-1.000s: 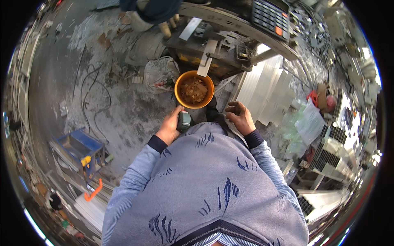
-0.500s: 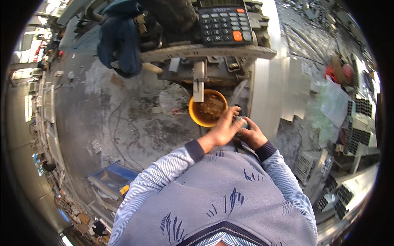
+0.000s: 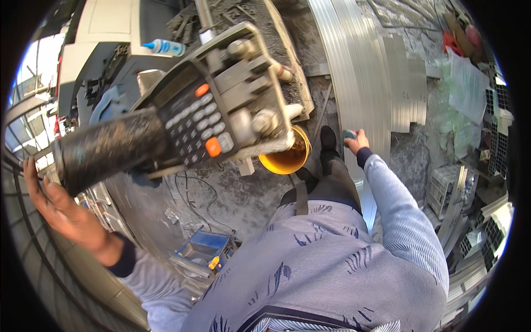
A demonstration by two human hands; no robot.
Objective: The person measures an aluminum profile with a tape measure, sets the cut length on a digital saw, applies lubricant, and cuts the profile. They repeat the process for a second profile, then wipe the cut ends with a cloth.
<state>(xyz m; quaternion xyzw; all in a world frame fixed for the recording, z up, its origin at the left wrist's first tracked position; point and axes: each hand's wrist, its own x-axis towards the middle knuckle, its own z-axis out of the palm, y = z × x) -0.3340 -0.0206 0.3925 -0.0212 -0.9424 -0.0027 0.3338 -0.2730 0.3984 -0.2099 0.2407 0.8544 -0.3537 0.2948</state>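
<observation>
My left hand (image 3: 69, 218) is raised at the left, fingers stretched out beside the end of a dirty black cylinder (image 3: 110, 146). Whether it touches the cylinder I cannot tell. The cylinder lies next to a black calculator (image 3: 199, 119) with grey and orange keys, on a worn metal machine top (image 3: 235, 72). Out to the right, my right hand (image 3: 359, 143) is closed around a small dark green object (image 3: 349, 134), whose kind is too small to make out. A yellow bucket (image 3: 276, 163) with brownish contents stands on the floor below the machine.
Long silvery metal profiles (image 3: 359, 72) lie to the right of the machine. A blue tray (image 3: 204, 246) with a yellow-handled item is at the lower left, near dark cables (image 3: 193, 191) on the floor. A blue-and-white bottle (image 3: 164, 47) stands beyond the machine.
My hands, together over the bucket before, are now apart. The left has gone up and left to the cylinder; the right has moved right with the small object. The view has shifted closer over the machine.
</observation>
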